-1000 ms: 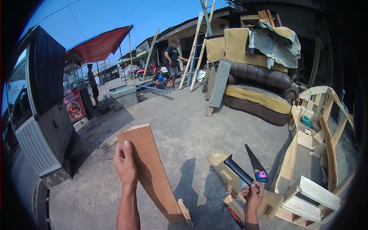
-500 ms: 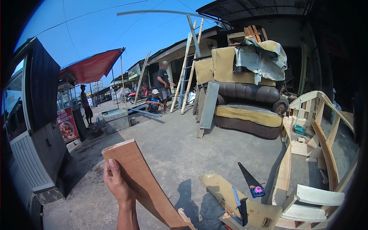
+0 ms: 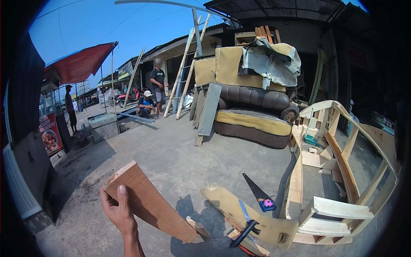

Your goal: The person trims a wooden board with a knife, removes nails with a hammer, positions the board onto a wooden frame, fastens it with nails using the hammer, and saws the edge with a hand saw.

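Note:
My left hand (image 3: 120, 212) is closed around the edge of a reddish-brown wooden plank (image 3: 152, 203) near its upper end, the thumb lying on the broad face. The plank slants down to the right, and its lower end is near a small pale piece of wood (image 3: 198, 227) on the ground. My right hand is out of the picture. To the right of the plank, a knife (image 3: 245, 211) with a pale blade lies over a worn tan board (image 3: 269, 222). Beyond it are a handsaw (image 3: 255, 188) and a pink-and-blue tape measure (image 3: 268, 203).
On the right stands a curved bare wooden frame (image 3: 295, 184) with wood offcuts inside. A brown sofa (image 3: 257, 99) stacked with yellow cushions is ahead, grey boards (image 3: 209, 109) leaning beside it. Farther back are a bamboo ladder (image 3: 188, 70), a crouching person (image 3: 146, 105) and standing people.
The view has swung to the right, so the surroundings appear farther left. The plank in my left hand is tilted more, with its lower end now visible.

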The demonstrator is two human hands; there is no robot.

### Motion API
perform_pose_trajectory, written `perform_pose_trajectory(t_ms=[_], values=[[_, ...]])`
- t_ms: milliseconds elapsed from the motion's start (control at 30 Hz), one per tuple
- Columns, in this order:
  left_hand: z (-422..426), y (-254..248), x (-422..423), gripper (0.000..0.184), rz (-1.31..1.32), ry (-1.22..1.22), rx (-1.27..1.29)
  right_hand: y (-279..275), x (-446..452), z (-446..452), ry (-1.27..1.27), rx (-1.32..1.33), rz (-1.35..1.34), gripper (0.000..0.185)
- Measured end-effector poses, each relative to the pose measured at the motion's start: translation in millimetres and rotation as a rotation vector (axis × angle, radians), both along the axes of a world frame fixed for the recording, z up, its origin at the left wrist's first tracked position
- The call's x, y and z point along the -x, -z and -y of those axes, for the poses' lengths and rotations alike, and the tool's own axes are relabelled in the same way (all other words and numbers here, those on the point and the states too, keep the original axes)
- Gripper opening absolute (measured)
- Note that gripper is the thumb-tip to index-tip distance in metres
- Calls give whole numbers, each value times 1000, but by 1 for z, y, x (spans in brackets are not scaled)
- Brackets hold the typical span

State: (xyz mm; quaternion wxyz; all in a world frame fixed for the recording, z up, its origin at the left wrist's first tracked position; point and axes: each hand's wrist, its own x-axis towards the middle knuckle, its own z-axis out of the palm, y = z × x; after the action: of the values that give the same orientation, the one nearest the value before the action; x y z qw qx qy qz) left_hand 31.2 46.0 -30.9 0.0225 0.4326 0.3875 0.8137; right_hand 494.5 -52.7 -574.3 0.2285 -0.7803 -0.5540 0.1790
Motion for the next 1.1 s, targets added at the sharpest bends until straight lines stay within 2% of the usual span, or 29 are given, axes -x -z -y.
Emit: perform_pose_trajectory(t_ms=[67, 133, 167, 200, 267, 300, 400, 467, 500, 533, 567, 600, 633, 700, 800, 867, 933, 1000, 1033, 1067, 1100], values=[[5, -5, -1, 46, -71, 18, 20, -42, 16, 1, -121, 85, 93, 43], [6, -7, -2, 43, -85, 21, 42, -44, 23, -3, -128, 80, 190, 45], [5, -7, -4, 40, -92, 26, 34, -60, 20, -15, -155, 180, 465, 48], [3, -6, -6, 41, -103, 22, 19, -76, 24, -24, -120, 333, 229, 57], [-3, -2, -3, 47, -120, 38, 28, -108, 45, -32, -154, 350, 189, 54], [-6, 4, 0, 52, -124, 67, 46, -135, 57, -39, -232, 456, 210, 56], [-16, -2, -18, 54, -92, 46, 53, -116, 68, -63, -178, 596, 110, 48], [-23, -5, -27, 54, -182, 115, -7, -114, 72, -60, 3, 450, -188, 44], [-30, -6, -32, 52, -207, 137, -7, -108, 70, -60, -8, 361, -161, 36], [-37, -8, -36, 52, -205, 126, -2, -109, 67, -55, -19, 367, -157, 36], [-45, -9, -41, 51, -219, 153, -7, -111, 62, -47, -19, 343, -321, 32], [-54, -11, -44, 49, -234, 182, -22, -120, 60, -44, -18, 310, -487, 29], [-62, -14, -47, 49, -241, 148, -24, -139, 65, -37, -24, 306, -487, 29], [-79, -17, -46, 50, -212, 134, -39, -185, 78, -21, -3, 321, -914, 23], [-86, -24, -53, 59, -184, 101, -36, -202, 65, -29, 26, 359, -1069, 16], [-84, -25, -50, 63, -68, 51, -20, -206, 69, -32, -22, 284, -991, 17], [-80, -22, -37, 66, -58, 33, -25, -211, 81, -32, -69, 215, -920, 19], [-71, -16, -19, 65, 108, 153, -70, -222, 95, -31, -215, 82, -1013, 27], [-75, -6, 5, 62, 104, 274, -73, -237, 101, -35, -214, 93, -1013, 27], [-75, 2, 21, 62, 103, 269, -62, -255, 109, -39, -189, 202, -1008, 25], [-73, 2, 29, 61, 22, 556, -137, -264, 114, -43, -166, 305, -1001, 24]])
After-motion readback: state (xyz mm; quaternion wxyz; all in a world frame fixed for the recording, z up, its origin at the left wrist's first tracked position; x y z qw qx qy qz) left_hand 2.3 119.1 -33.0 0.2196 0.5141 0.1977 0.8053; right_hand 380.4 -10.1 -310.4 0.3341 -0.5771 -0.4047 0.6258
